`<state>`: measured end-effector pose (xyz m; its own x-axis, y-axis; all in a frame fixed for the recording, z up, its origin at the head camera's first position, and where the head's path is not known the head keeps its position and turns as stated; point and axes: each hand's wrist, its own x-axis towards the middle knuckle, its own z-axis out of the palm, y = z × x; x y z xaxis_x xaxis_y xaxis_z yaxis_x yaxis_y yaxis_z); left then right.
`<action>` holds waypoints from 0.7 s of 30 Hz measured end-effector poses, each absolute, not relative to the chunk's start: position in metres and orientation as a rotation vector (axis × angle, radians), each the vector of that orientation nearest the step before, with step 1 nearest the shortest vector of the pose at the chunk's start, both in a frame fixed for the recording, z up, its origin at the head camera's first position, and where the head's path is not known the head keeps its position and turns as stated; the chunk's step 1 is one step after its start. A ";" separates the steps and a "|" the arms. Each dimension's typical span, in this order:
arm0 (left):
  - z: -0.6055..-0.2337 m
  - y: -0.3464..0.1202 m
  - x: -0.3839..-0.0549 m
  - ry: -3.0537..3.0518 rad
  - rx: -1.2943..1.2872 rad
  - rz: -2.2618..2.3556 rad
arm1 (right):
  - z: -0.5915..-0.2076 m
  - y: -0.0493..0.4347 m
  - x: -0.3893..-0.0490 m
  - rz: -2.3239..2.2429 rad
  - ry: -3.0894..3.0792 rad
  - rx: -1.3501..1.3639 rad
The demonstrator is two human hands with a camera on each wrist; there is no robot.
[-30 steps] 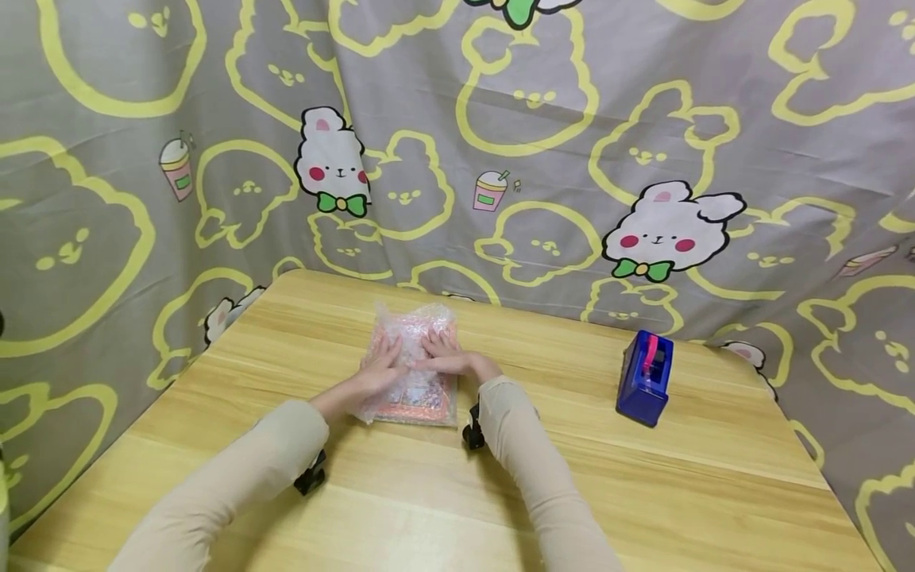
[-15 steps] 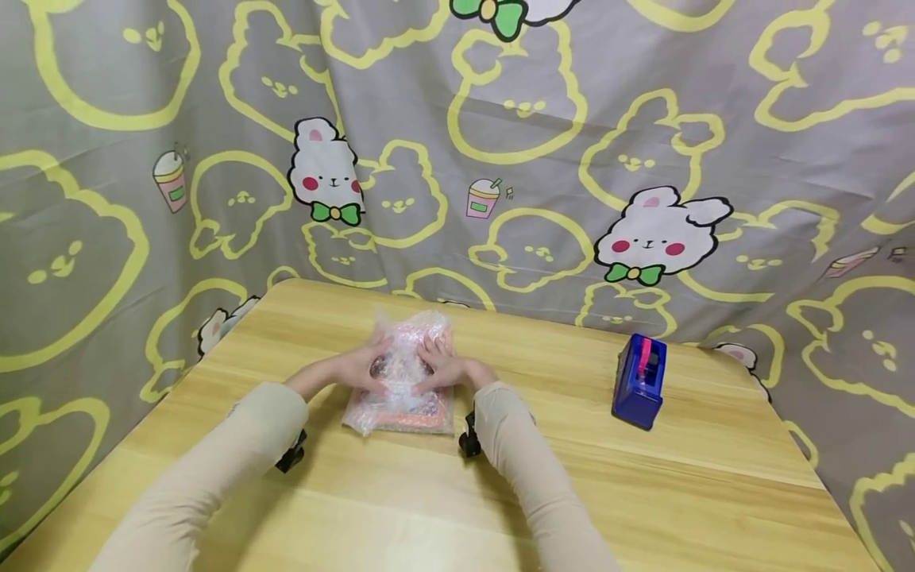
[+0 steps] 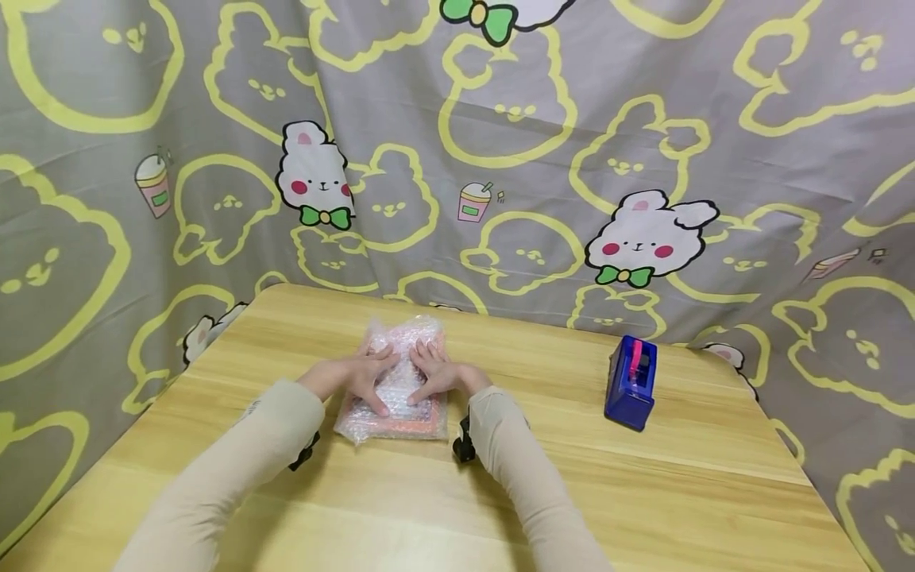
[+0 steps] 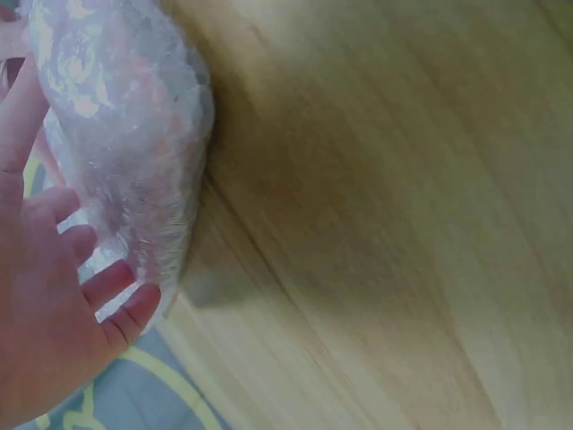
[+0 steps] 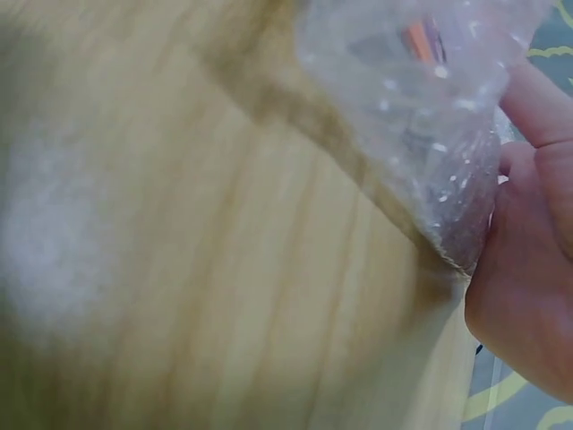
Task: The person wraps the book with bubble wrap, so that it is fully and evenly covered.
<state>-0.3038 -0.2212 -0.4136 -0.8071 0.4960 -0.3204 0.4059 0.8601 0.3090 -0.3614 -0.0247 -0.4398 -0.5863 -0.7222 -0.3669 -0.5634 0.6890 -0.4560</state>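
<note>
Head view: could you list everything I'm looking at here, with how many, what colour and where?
Bubble-wrapped package: one, clear wrap over orange-pink, on the table left of middle
Tape dispenser: one, blue, on the table's right side
Strip: one, pink, on the dispenser
Table: one, light wood, under everything
Patterned cloth: number of panels unclear, grey with yellow outlines, behind and beside the table
Wrist devices: two, black, below the cuffs
Sleeves: two, beige, reaching in from the near edge
Left hand: one, bare, on the package's left side
Right hand: one, bare, on its right side
</note>
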 end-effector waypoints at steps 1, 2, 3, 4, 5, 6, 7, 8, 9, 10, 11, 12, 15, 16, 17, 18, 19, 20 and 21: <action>-0.415 -0.222 -0.303 2.641 0.653 0.305 | -0.440 -0.025 -0.361 -0.389 2.366 -0.991; -0.416 -0.222 -0.303 2.646 0.644 0.296 | -0.441 -0.026 -0.360 -0.384 2.366 -0.990; -0.416 -0.221 -0.303 2.653 0.637 0.288 | -0.441 -0.027 -0.360 -0.379 2.367 -0.983; -0.417 -0.221 -0.303 2.663 0.632 0.282 | -0.441 -0.027 -0.360 -0.368 2.373 -0.981; -0.417 -0.221 -0.303 2.672 0.620 0.277 | -0.442 -0.028 -0.360 -0.358 2.380 -0.976; -0.418 -0.221 -0.303 2.681 0.607 0.268 | -0.442 -0.029 -0.359 -0.345 2.387 -0.977; -0.418 -0.221 -0.303 2.690 0.602 0.258 | -0.442 -0.029 -0.359 -0.334 2.398 -0.980; -0.418 -0.220 -0.303 2.694 0.593 0.242 | -0.442 -0.029 -0.359 -0.324 2.405 -0.983; -0.418 -0.220 -0.304 2.696 0.586 0.231 | -0.442 -0.029 -0.359 -0.311 2.411 -0.987; -0.419 -0.220 -0.304 2.700 0.589 0.223 | -0.442 -0.030 -0.358 -0.301 2.419 -0.996; -0.419 -0.220 -0.304 2.700 0.594 0.218 | -0.442 -0.030 -0.358 -0.295 2.424 -0.996; -0.420 -0.221 -0.304 2.696 0.604 0.231 | -0.443 -0.031 -0.357 -0.286 2.432 -1.000; -0.421 -0.222 -0.305 2.667 0.633 0.313 | -0.444 -0.032 -0.356 -0.277 2.456 -0.992; -0.421 -0.222 -0.305 2.654 0.643 0.353 | -0.444 -0.032 -0.355 -0.281 2.467 -0.989; -0.421 -0.223 -0.305 2.636 0.644 0.393 | -0.444 -0.032 -0.355 -0.278 2.476 -0.986; -0.421 -0.223 -0.305 2.619 0.643 0.431 | -0.444 -0.032 -0.354 -0.282 2.488 -0.982; -0.420 -0.223 -0.306 2.604 0.645 0.458 | -0.443 -0.031 -0.353 -0.292 2.498 -0.979; -0.420 -0.223 -0.307 2.592 0.654 0.473 | -0.443 -0.031 -0.353 -0.300 2.507 -0.977; -0.420 -0.222 -0.308 2.584 0.662 0.477 | -0.442 -0.029 -0.352 -0.307 2.512 -0.971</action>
<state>-0.3083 -0.2223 -0.4196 -0.7942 0.5181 -0.3174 0.3704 0.8270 0.4229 -0.3523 -0.0293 -0.4415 -0.6639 -0.6806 -0.3098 -0.5861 0.7309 -0.3498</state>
